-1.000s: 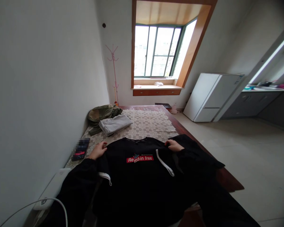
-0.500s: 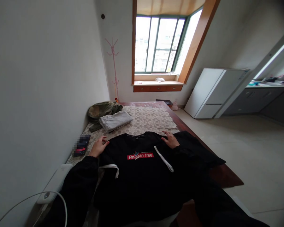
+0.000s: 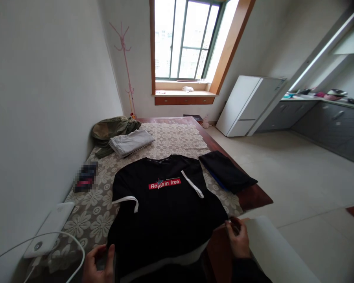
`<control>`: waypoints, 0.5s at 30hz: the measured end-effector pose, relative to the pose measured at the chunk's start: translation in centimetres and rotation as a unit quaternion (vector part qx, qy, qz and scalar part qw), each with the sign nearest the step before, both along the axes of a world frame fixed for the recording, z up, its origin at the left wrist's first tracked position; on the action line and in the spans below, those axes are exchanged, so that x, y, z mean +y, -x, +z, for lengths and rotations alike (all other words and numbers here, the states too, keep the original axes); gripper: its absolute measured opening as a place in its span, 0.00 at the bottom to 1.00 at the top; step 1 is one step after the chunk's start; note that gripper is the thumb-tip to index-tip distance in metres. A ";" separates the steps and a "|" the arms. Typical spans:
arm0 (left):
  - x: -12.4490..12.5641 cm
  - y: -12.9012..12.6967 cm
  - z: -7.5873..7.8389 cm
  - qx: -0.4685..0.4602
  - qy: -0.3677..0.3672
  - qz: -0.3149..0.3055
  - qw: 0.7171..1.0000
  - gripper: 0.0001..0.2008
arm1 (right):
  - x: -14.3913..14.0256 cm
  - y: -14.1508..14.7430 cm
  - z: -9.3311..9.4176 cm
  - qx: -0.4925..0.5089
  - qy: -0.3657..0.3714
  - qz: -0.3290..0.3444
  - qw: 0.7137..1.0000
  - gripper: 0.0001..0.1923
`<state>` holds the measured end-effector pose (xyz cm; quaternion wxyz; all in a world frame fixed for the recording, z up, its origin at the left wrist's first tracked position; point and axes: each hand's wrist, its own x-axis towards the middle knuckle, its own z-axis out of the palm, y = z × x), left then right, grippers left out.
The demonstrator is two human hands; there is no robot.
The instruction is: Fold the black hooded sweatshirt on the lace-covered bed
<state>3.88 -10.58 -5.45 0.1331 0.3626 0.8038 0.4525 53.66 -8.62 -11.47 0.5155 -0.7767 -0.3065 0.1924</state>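
Observation:
A black T-shirt with white sleeve bands and a red "Remain free" print lies spread flat, its collar pointing away from me. At the lower left corner of its hem, my left hand has thumb and fingertips closed on the cloth edge. My right hand pinches the lower right hem corner, fingers curled, near the table's front edge. Under the shirt runs a patterned tablecloth with pale flowers. Beside the right sleeve rests a folded dark garment with a blue edge.
Folded grey cloth and an olive garment lie at the far left, by the wall. Nearer are a blurred-out item and a white device with a cable. The reddish table edge borders the right side.
Both hands have moved from the shirt's shoulders down to its hem corners. The view has shifted, and the dark folded garment on the right is now uncovered by my arm.

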 end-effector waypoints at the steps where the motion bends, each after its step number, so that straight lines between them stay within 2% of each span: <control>1: 0.0 -0.4 -0.5 -0.032 -0.007 0.019 0.999 0.26 | 0.2 0.4 -0.3 0.023 -0.002 0.003 1.000 0.39; 4: 0.3 -1.0 -1.6 -0.142 -0.008 0.039 0.989 0.31 | 0.7 1.1 -0.5 0.062 0.022 0.037 0.997 0.38; 7: 0.4 -1.0 -1.9 -0.222 0.024 -0.015 0.975 0.33 | 0.2 1.2 0.1 0.094 0.053 0.113 0.988 0.32; 10: 0.3 -0.1 -1.2 -0.205 0.035 -0.068 0.976 0.31 | -1.0 0.9 0.9 0.151 0.040 0.182 0.971 0.29; 12: 0.1 1.0 -0.5 -0.177 0.024 -0.070 0.982 0.29 | -1.6 0.4 1.4 0.179 0.037 0.224 0.957 0.28; 15: -0.3 2.5 0.2 -0.148 0.011 -0.064 0.987 0.26 | -1.9 -0.7 1.9 0.139 0.073 0.280 0.947 0.25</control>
